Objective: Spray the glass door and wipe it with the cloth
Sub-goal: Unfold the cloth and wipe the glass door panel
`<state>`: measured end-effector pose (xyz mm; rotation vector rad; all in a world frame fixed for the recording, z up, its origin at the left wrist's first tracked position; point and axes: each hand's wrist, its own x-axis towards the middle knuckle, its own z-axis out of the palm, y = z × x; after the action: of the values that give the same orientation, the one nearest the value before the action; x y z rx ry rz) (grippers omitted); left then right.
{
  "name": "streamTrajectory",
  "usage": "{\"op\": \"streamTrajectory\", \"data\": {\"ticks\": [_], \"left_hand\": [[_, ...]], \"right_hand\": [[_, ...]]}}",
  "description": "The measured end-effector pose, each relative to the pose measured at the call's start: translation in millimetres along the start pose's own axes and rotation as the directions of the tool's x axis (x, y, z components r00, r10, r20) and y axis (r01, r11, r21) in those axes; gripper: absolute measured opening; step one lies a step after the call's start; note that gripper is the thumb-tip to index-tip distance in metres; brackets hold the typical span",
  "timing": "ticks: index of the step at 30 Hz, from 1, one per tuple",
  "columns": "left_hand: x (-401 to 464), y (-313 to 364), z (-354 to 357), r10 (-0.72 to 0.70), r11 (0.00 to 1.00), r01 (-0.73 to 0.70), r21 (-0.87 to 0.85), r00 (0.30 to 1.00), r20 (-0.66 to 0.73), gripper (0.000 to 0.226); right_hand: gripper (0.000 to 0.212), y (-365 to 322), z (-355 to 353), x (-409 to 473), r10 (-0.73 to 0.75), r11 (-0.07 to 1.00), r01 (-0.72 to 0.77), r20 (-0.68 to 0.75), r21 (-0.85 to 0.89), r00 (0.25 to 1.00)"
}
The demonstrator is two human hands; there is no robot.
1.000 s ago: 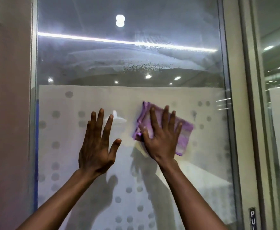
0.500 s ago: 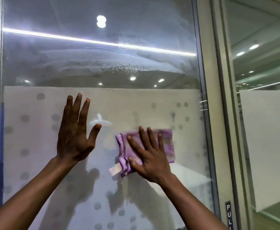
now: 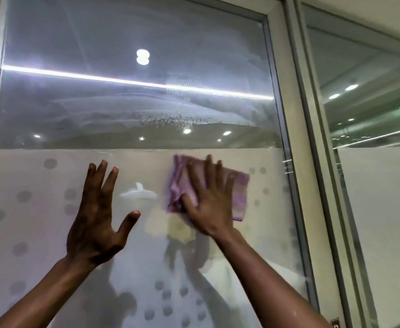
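1. Left hand (image 3: 97, 216): fingers spread, empty, palm toward the glass door (image 3: 132, 110), left of the cloth. Looks like a brace; can't confirm palm contact.
2. Glass door: rigid flat pane in a metal frame (image 3: 286, 147). Upper part is clear and carries hazy wipe streaks plus a band of fine droplets above the cloth. Lower part is frosted film with grey dots. Judgement: smooth and slick where wet, brittle, so spread the load and avoid point pressure.
3. Cloth (image 3: 240, 197): purple, folded, soft and limp, on the frosted band just below the clear/frosted line. Motion-blurred, so weave detail is unclear. Judgement: light, no stiffness of its own, only tracks if pinned flat. Hold it by palm pressure on the centre with fingers fanned over it, not by pinching an edge.
4. Right hand (image 3: 209, 202): flat on the cloth, fingers extended, pressing it to the glass. Grip is an open-palm press, not a closed fist.
5. Right of the cloth: frame upright, then a neighbouring glass panel (image 3: 369, 114), same frosted band.
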<state>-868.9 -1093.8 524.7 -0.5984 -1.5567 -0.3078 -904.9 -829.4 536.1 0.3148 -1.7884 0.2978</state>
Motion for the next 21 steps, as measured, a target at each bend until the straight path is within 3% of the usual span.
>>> {"op": "streamTrajectory", "data": {"ticks": [4, 6, 8, 10, 12, 15, 18, 21], "left_hand": [[0.7, -4.0, -9.5, -0.017, 1.0, 0.017, 0.004, 1.0, 0.005, 0.084], [-0.8, -13.9, -18.3, -0.059, 0.998, 0.059, 0.036, 0.998, -0.015, 0.082], [-3.4, -28.3, -33.3, -0.107, 0.991, 0.11, 0.071, 0.993, -0.042, 0.08], [-6.7, -44.8, -53.2, -0.154, 0.98, 0.161, 0.121, 0.986, -0.062, 0.079], [-11.9, -59.8, -70.5, -0.169, 0.964, 0.178, 0.199, 0.984, -0.064, 0.079], [-20.4, -70.3, -78.6, -0.168, 0.957, 0.175, 0.23, 0.984, -0.051, 0.082], [-24.9, -72.2, -75.0, -0.163, 0.964, 0.178, 0.198, 0.983, -0.088, 0.084], [-23.7, -74.1, -72.5, -0.137, 0.969, 0.158, 0.188, 0.983, -0.122, 0.084]], "right_hand": [[0.077, -12.3, 19.7, -29.2, -0.462, 0.884, 0.465, 0.052, -0.054, 0.885], [0.076, 8.3, 13.0, -17.4, -0.51, 0.852, 0.518, 0.101, -0.078, 0.854], [0.075, 25.4, 1.3, 6.4, -0.358, 0.928, 0.364, 0.073, -0.078, 0.931], [0.075, 31.8, -9.2, 34.0, -0.083, 0.996, 0.084, 0.029, -0.036, 0.996], [0.073, 24.8, -13.4, 57.3, 0.135, 0.991, -0.135, -0.026, 0.01, 0.991], [0.076, -5.4, -11.4, 81.7, 0.322, 0.945, -0.317, -0.078, 0.077, 0.943], [0.076, -53.4, -1.9, 85.3, 0.263, 0.964, -0.255, -0.109, 0.082, 0.959], [0.074, -108.7, 14.7, 73.3, -0.011, 0.997, 0.022, -0.132, 0.078, 0.991]]}}
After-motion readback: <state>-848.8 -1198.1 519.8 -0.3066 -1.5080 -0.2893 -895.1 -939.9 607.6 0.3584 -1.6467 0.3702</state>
